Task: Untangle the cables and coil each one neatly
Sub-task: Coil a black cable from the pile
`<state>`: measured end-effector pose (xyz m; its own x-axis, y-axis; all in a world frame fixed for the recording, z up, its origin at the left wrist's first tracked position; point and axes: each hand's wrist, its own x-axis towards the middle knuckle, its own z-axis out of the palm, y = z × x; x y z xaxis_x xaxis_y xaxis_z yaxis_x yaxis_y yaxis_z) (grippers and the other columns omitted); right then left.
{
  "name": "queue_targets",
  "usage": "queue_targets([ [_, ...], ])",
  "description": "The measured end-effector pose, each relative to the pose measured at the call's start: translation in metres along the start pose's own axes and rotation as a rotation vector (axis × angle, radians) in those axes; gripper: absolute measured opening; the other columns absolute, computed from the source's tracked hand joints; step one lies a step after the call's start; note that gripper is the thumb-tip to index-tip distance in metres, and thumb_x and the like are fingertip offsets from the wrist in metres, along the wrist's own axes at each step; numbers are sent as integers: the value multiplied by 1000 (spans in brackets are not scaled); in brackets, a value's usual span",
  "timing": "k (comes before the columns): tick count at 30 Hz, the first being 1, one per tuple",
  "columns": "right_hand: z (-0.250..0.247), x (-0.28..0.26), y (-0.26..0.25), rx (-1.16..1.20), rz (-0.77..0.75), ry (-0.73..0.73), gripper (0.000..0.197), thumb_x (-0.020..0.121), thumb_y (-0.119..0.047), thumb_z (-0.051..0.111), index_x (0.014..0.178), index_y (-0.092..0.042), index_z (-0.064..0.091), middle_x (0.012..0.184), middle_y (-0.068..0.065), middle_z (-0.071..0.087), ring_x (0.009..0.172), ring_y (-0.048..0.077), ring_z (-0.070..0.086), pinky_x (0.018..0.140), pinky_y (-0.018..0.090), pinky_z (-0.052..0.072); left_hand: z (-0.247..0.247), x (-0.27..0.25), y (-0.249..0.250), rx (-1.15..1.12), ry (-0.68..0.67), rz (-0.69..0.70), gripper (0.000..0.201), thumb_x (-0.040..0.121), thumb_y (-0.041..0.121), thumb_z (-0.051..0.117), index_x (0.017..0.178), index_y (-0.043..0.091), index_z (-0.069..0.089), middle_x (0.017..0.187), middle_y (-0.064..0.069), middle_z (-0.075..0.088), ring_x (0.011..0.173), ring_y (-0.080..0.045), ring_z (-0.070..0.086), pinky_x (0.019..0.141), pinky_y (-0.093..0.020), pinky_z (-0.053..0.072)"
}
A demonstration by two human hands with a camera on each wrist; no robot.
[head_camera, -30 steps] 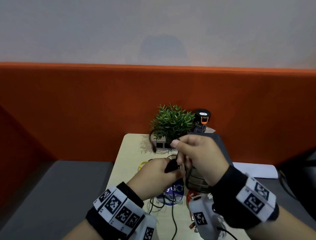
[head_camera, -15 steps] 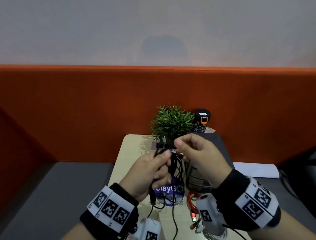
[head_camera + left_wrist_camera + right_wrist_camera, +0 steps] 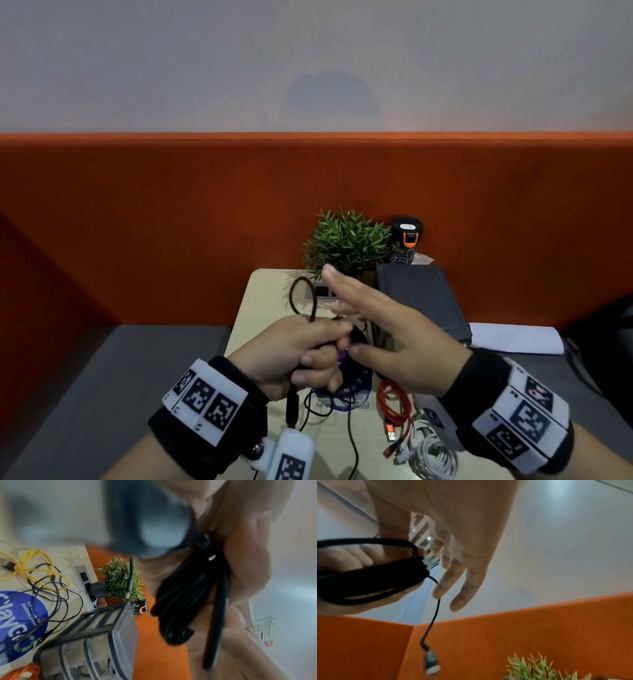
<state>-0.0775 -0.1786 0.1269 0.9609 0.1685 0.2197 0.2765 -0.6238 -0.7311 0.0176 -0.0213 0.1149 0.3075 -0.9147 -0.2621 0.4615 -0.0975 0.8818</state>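
My left hand grips a bundled black cable in its curled fingers, held above the small table. A loop of that cable stands up above the fist. Its free end with the plug dangles below. My right hand hovers just right of the bundle with its fingers spread straight, holding nothing. On the table lie a loose black cable, a red cable, a white cable and a yellow cable.
A potted plant, a black bottle and a socket strip stand at the table's back. A dark-lidded grey organiser fills the right side. A round blue sticker lies under the cables. Orange padded walls surround the table.
My right hand has let go of the black cable and spread its fingers. A loop of cable now sticks up above my left fist, which has lowered slightly.
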Motion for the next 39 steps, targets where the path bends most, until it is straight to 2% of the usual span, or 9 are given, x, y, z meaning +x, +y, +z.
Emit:
queue_targets([
  [3, -7, 0, -6, -146, -28, -153, 85, 80, -3, 59, 143, -49, 25, 149, -39, 13, 137, -13, 19, 109, 23, 33, 4, 0, -4, 119, -88, -98, 25, 88, 26, 51, 71, 9, 48, 35, 8, 27, 27, -6, 28, 56, -25, 48],
  [5, -4, 0, -4, -232, -47, -201, 79, 78, -11, 60, 141, -50, 30, 145, -36, 28, 134, -9, 29, 108, 31, 34, 7, 0, -6, 167, -121, -132, 24, 88, 27, 50, 71, 9, 46, 36, 8, 28, 27, -6, 28, 58, -24, 49],
  [9, 0, -4, 6, -318, 65, -46, 56, 81, -30, 60, 134, -42, 46, 116, -25, 52, 112, -6, 47, 95, 20, 38, 4, 3, -8, 139, -24, -78, 27, 87, 28, 55, 70, 10, 47, 37, 8, 27, 28, -7, 28, 57, -26, 48],
  [15, 6, -7, 10, 133, 214, 126, 35, 87, -21, 67, 110, -46, 61, 106, -23, 69, 101, -6, 62, 86, 12, 46, 2, 3, -6, -35, 56, 56, 26, 90, 25, 55, 71, 7, 50, 35, 7, 27, 26, -7, 28, 53, -27, 47],
  [19, 13, -9, 7, 301, 219, 128, 39, 91, -13, 60, 119, -39, 57, 115, -18, 67, 111, -2, 59, 91, 12, 43, -1, 0, -5, -162, 21, 88, 27, 87, 25, 55, 68, 6, 52, 32, 7, 28, 24, -7, 29, 50, -27, 47],
  [24, 19, -5, 3, 365, 219, 233, 37, 94, -5, 52, 112, -37, 60, 106, -21, 69, 101, -5, 62, 81, 7, 44, 5, 3, -5, -144, 105, 159, 27, 89, 24, 56, 72, 4, 54, 40, 1, 37, 31, -11, 37, 57, -27, 49],
  [29, 20, -3, 4, 256, 230, 308, 38, 95, -10, 52, 106, -45, 60, 89, -24, 70, 91, -6, 63, 74, 5, 43, 10, 6, -9, 90, 261, 264, 23, 84, 33, 53, 77, 12, 61, 59, -5, 51, 54, -16, 51, 62, -22, 48],
  [34, 20, -4, 6, 144, 243, 356, 34, 96, -20, 52, 104, -52, 55, 75, -17, 65, 81, -3, 61, 69, 6, 44, 1, 0, -9, 604, 363, 327, 19, 93, 35, 45, 101, 23, 59, 71, 22, 59, 68, 5, 53, 64, -10, 41],
  [39, 24, -5, 9, 116, 235, 340, 28, 95, -25, 54, 108, -49, 56, 104, -19, 66, 99, -5, 59, 82, 8, 44, 0, -3, -13, 1032, 420, 399, 17, 96, 41, 31, 96, 30, 44, 81, 11, 54, 73, 2, 50, 60, -14, 36],
])
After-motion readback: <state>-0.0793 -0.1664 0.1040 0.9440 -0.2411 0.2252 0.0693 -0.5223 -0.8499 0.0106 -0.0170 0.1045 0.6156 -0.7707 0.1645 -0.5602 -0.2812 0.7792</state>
